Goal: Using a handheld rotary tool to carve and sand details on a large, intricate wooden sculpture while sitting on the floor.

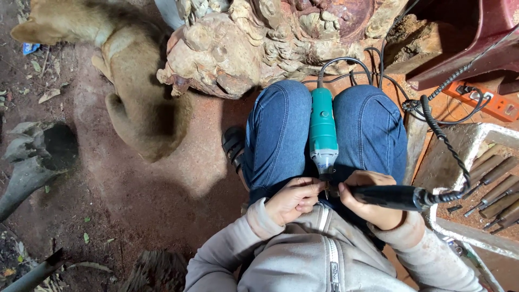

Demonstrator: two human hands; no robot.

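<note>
A teal electric rotary tool (323, 132) lies along my lap between my jeans-clad knees (278, 130), its grey nose pointing toward me. My right hand (367, 197) grips a black handpiece (392, 196) whose coiled black cable (440, 138) runs up to the right. My left hand (294, 199) pinches at the small tip where the handpiece meets the teal tool's nose. What the fingers hold there is too small to make out. I wear a grey zip sweatshirt.
A large carved wood sculpture (254, 46) stands just beyond my knees. A tan dog (130, 81) lies on the reddish dirt floor at left. A white tray (489, 135) of chisels (494, 194) sits at right, with an orange power strip (489, 103) behind it.
</note>
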